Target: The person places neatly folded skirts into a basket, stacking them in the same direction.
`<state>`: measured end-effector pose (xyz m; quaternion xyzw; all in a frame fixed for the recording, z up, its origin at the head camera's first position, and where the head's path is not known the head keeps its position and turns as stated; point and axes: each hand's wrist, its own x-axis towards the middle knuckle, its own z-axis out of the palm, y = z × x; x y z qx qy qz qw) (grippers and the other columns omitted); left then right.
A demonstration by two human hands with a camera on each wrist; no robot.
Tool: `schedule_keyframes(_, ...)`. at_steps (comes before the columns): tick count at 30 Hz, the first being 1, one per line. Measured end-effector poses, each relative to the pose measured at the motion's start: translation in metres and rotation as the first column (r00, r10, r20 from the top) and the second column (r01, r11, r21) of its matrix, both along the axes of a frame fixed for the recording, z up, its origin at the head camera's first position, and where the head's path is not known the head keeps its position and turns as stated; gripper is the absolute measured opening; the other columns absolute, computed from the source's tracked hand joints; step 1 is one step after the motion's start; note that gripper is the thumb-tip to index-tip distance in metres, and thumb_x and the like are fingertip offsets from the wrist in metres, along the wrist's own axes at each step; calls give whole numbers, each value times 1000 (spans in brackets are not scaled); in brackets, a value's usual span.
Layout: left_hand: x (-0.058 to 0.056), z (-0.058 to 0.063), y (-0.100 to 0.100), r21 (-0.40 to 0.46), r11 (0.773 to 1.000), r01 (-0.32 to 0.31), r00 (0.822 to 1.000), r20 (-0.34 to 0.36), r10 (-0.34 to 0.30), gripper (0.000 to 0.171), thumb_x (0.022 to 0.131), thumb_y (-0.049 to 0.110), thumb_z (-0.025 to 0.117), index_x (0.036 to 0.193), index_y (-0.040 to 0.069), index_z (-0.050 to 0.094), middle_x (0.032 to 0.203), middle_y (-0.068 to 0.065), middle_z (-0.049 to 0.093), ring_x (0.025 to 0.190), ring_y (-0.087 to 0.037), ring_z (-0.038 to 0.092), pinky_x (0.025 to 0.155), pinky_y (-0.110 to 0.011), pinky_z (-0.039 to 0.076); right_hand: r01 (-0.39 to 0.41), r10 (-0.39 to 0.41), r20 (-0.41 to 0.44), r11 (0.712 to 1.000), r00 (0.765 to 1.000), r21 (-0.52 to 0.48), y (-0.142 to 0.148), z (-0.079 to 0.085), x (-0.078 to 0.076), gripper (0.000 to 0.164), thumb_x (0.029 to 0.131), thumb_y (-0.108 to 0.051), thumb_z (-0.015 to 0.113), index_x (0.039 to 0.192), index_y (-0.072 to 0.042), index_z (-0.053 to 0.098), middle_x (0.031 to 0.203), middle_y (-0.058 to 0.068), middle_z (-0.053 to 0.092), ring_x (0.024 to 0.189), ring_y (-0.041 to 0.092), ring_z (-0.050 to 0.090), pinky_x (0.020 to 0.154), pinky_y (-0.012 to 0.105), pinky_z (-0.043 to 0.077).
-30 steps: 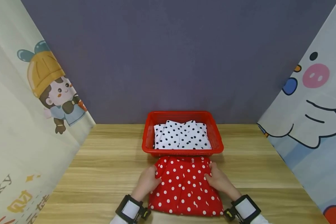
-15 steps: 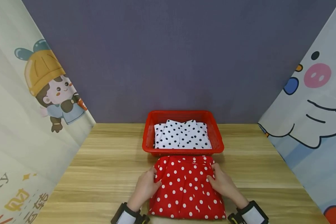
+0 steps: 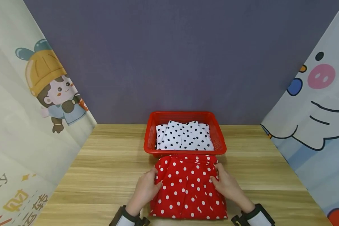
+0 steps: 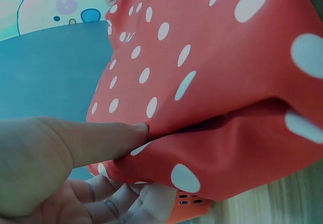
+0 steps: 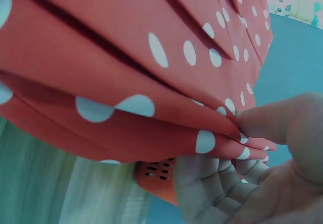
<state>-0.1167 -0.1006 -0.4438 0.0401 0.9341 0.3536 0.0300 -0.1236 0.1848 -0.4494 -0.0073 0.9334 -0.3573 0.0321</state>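
Note:
A folded red cloth item [image 3: 187,188] with white polka dots lies in front of the basket in the head view, its far edge against or just over the basket's near rim. My left hand [image 3: 147,185] pinches its left side, thumb on top and fingers underneath, as the left wrist view shows. On the opposite side my right hand [image 3: 227,183] pinches the layered edge the same way. Both wrist views show the cloth raised off the table at the held sides. The red plastic basket [image 3: 221,139] holds folded white cloth [image 3: 183,136] with black dots.
Under everything is a wood-grain table [image 3: 110,169]. A dark grey panel [image 3: 175,56] rises behind the basket. Printed cartoon curtains hang at the left [image 3: 14,103] and right [image 3: 308,125].
The red cloth has come up slightly and its far edge has shifted toward the basket. Both hands keep their pinch and have moved a little farther apart. The basket stays put.

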Motion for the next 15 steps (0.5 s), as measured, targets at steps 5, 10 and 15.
schedule_keyframes(5, 3, 2, -2, -19, 1000, 17, 1000, -26, -17, 35, 72, 9, 76, 99, 3, 54, 87, -8, 62, 73, -16, 56, 61, -30, 53, -10, 10, -3, 1000, 1000, 12, -1, 1, 2, 38, 81, -5, 67, 109, -5, 42, 101, 12, 59, 72, 13, 57, 57, 26, 51)
schedule_keyframes(10, 7, 5, -4, 1, 1000, 18, 1000, -16, -18, 34, 73, 8, 75, 99, 4, 53, 89, -8, 62, 74, -15, 58, 62, -31, 54, -21, 22, -27, 1000, 999, 18, -1, 5, 5, 39, 81, -5, 67, 110, -6, 42, 104, 14, 59, 76, 14, 59, 58, 26, 51)
schedule_keyframes(15, 4, 10, -4, 5, 1000, 0, 999, -54, 1, 36, 73, 10, 76, 100, 5, 53, 90, -8, 62, 75, -16, 58, 60, -31, 54, -29, 31, -70, 999, 997, 29, -1, 11, 3, 39, 81, -6, 66, 111, -6, 40, 102, 14, 60, 70, 14, 56, 54, 24, 47)
